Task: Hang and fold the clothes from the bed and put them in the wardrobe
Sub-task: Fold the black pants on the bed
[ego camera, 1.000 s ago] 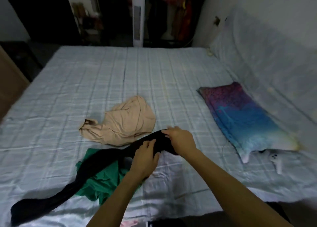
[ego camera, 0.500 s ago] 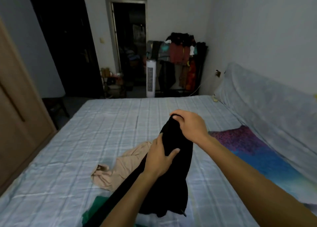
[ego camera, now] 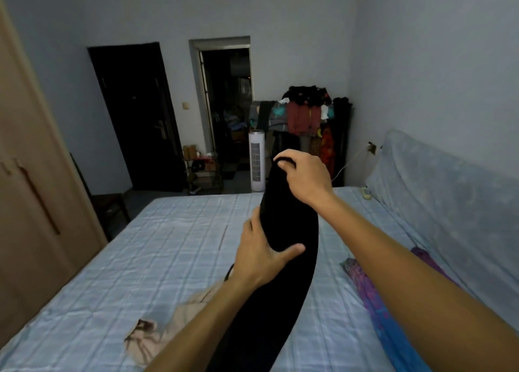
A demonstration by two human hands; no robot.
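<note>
Above the pale blue checked bed [ego camera: 168, 259], my right hand [ego camera: 304, 179] pinches the top of the long black cloth garment [ego camera: 289, 287]; my left hand [ego camera: 261, 256] grips it lower down.

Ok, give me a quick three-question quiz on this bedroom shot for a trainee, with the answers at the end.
1. True or false: the right hand grips the top end of the black garment.
2. Where does the left hand hold that garment? A) lower down B) above the right hand C) nowhere
3. Fill in: the beige garment lies on the ____.
Key: 1 true; 2 A; 3 bed.
</note>
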